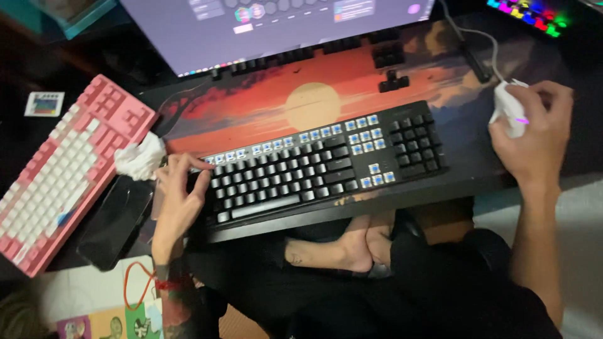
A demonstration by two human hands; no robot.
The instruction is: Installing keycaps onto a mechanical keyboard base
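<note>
A single head-mounted camera provides the only view. It looks steeply down from above the seated person, close enough that both forearms enter from the lower edge. The left hand (179, 194) lies left of centre, on the black keyboard (326, 166); the right hand (534, 141) sits at the right edge on a white mouse (507, 107). Beyond the hands, the monitor (276, 25) is cropped by the top edge. Below the hands, crossed legs fill the foreground.

We see a black keyboard (320, 166) lying flat and a bit slanted on the sunset desk mat. Some keys are off, showing blue bits. A white mouse (509, 107) with a pink light sits to its right.
</note>
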